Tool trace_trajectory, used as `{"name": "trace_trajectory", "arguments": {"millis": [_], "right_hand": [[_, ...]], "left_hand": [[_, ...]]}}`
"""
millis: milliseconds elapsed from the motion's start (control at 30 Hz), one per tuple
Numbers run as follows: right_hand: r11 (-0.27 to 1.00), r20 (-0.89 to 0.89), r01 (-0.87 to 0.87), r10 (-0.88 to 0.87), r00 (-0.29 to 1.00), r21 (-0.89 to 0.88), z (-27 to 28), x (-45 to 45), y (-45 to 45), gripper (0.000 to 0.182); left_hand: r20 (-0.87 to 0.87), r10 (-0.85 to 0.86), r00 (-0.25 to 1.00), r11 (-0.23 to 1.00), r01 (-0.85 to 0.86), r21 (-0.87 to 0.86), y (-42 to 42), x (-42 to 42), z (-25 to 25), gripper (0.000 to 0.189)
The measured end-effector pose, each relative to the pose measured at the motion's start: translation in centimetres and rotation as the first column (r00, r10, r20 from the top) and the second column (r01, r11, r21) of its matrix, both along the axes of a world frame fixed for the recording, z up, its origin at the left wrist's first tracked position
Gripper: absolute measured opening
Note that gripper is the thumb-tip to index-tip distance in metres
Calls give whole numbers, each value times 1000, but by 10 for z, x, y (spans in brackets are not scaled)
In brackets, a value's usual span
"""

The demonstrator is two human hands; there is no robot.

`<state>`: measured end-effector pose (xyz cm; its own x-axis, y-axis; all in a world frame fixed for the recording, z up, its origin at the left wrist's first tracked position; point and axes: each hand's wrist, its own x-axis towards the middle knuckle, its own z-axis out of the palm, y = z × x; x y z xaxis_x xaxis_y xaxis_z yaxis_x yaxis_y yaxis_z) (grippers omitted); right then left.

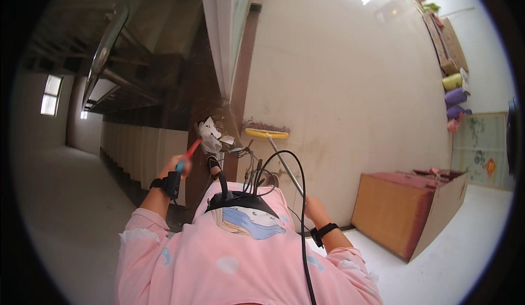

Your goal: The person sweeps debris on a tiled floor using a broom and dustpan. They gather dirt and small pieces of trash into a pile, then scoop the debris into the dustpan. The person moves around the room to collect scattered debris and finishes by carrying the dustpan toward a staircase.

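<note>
My left hand grips a red handle with a blue-green part near my fingers. Its far end meets a heap of litter made up of white paper, clear plastic and dark debris. Whether a dustpan lies under the litter, I cannot tell. My right hand is closed around the metal pole of a broom. The broom's yellow head rests on the pale floor just right of the litter, its brownish-purple bristles pointing away from me.
A brown door sill runs beside an open door. Left of it is a dark stairwell with a metal handrail. A wooden cabinet stands at right. Black cables hang before me. Several colourful bundles line the far wall.
</note>
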<state>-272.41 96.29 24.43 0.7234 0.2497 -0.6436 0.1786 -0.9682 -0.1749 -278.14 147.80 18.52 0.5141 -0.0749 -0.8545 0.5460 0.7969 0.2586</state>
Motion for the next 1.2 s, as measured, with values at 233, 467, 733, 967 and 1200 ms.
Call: {"name": "trace_trajectory", "arguments": {"millis": [233, 467, 733, 967, 1200], "right_hand": [[945, -115, 294, -311, 943, -142, 73, -122, -48, 38], [510, -63, 860, -858, 511, 20, 68, -150, -74, 42], [175, -113, 914, -967, 230, 366, -70, -9, -127, 11], [500, 84, 859, -866, 493, 109, -101, -37, -70, 19], [565, -78, 820, -825, 560, -87, -23, -183, 82, 39]], "left_hand": [[-200, -61, 978, 997, 52, -54, 37, 43, -14, 11], [-114, -250, 962, 963, 234, -132, 43, 55, -20, 12], [-318, -272, 908, 941, 183, -284, 60, 64, -14, 16], [-417, -348, 840, 928, 243, -283, 37, 92, 8, 15], [-409, -443, 798, 887, 324, -328, 27, 135, -13, 14]]}}
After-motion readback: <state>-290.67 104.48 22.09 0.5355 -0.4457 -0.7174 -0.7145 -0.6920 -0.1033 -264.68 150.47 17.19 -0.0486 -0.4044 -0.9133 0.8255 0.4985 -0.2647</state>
